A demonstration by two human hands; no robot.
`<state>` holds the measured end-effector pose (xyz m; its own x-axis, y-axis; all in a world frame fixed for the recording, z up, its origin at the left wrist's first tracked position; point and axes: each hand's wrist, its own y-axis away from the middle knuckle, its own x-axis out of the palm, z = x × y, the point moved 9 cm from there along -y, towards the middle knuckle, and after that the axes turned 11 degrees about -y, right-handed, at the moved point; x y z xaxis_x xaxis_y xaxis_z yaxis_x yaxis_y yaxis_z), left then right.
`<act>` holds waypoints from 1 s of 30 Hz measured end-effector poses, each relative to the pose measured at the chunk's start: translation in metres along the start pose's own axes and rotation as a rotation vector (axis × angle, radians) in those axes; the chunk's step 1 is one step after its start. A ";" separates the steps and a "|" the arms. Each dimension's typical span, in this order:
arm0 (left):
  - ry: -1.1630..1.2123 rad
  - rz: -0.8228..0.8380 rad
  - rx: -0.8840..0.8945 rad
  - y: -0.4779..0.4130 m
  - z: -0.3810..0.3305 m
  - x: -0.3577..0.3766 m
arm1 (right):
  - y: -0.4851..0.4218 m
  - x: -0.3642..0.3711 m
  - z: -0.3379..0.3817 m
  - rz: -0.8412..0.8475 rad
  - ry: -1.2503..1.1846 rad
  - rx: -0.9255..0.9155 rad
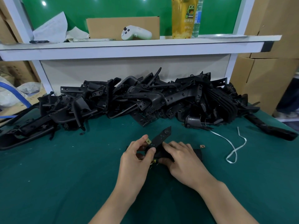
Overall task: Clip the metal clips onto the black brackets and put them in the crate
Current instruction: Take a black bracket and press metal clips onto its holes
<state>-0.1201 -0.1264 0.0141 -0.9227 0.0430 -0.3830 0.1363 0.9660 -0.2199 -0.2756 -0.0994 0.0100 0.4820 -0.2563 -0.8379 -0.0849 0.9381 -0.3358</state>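
- Left hand (135, 157): fingers curled. We see the index fingertip (144, 137) on a brass-coloured metal clip (148, 141), with the thumb bent below it against the black bracket (161, 138). The clip is pinched at the bracket's left edge.
- Right hand (182, 160): fingers (169, 147) are curled over the bracket's near end and grip it. Its thumb is hidden from us.
- The bracket is a flat strip between both hands. Its long axis slants up and away to the right, and its pointed tip faces away from the fingers, toward the heap.
- A second clip (153, 161) glints just under the left thumb. We cannot tell whether it is held or lying loose.
- A loose clip (202, 146) lies on the green mat (64, 167), just right of the right-hand knuckles.
- Further right is a looped white strap (233, 146).
- Beyond the fingertips, a heap of black brackets (145, 97) runs across the mat.
- On the shelf (129, 46) above the heap stand a white controller (135, 33) and a yellow bottle (184, 16).
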 end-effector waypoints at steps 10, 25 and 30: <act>-0.030 0.023 0.012 -0.002 0.001 0.002 | 0.000 0.000 -0.001 -0.011 -0.011 -0.005; -0.363 -0.073 0.103 0.002 -0.006 -0.003 | 0.000 0.001 -0.002 -0.024 -0.022 0.001; -0.414 -0.120 0.166 0.002 -0.014 -0.006 | -0.001 0.002 -0.002 -0.022 -0.020 -0.001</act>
<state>-0.1196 -0.1207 0.0281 -0.7181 -0.2045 -0.6652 0.1249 0.9024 -0.4123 -0.2769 -0.1011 0.0080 0.5014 -0.2719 -0.8214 -0.0752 0.9321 -0.3544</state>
